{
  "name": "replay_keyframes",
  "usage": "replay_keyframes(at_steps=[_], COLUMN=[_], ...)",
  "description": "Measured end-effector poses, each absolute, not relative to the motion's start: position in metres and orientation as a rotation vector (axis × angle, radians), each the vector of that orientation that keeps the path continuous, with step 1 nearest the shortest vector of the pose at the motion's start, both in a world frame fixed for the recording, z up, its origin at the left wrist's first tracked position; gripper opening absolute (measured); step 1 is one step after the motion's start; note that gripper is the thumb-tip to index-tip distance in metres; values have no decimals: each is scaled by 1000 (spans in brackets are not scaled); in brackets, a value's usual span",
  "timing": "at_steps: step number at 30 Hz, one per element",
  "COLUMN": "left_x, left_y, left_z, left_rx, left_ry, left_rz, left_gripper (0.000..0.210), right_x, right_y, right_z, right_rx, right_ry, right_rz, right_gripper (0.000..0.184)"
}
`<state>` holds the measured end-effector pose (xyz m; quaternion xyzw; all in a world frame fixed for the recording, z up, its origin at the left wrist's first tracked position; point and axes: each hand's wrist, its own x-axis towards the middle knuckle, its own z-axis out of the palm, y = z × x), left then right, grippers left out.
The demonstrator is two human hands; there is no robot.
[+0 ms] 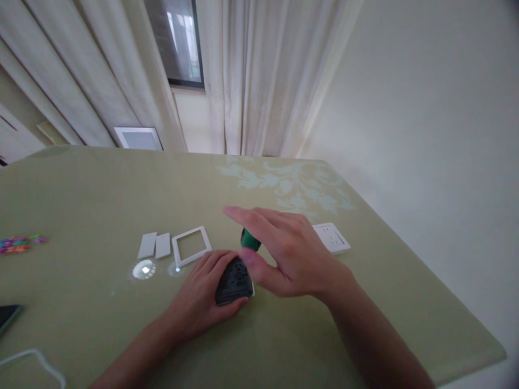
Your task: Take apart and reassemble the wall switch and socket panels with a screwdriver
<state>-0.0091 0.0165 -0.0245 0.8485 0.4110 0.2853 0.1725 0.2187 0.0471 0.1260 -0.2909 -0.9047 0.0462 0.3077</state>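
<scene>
My left hand [203,294] is wrapped round a wall switch [234,281], its dark back turned up and a sliver of white edge showing at the right. Just above it is my right hand [284,246], with a green handle [250,240] between thumb and fingers. It looks like a screwdriver; its shaft is hidden. The index finger stretches out past the handle. To the left of the hands lie a white square frame [175,251] and two white cover plates, the nearer one [162,246] beside the farther one [147,246].
A white wall socket [331,238] lies beyond my right wrist. Small colourful pieces [16,244] are at the far left. Nearer on that side are a dark flat object [8,317] and a white cable [36,354]. A wall borders the table's [101,189] right side.
</scene>
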Motion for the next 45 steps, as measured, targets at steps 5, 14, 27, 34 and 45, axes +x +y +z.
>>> replay_keyframes(at_steps=[5, 14, 27, 34, 45], left_x=[-9, -11, -13, -13, -14], left_y=[17, 17, 17, 20, 21], left_z=[-27, -29, -25, -24, -26], left_rx=[2434, 2438, 2438, 2411, 2438], left_ry=[1193, 1175, 1188, 1126, 1130], left_rz=[796, 786, 804, 781, 812], left_gripper=[73, 65, 57, 67, 73], right_x=[220, 220, 216, 219, 220], right_y=[45, 43, 43, 41, 46], right_z=[129, 129, 123, 134, 125], right_rx=[-860, -835, -825, -749, -866], right_ry=[-2414, -2400, -2333, -2413, -2356], right_rz=[121, 67, -280, 251, 6], right_gripper=[35, 23, 35, 45, 32])
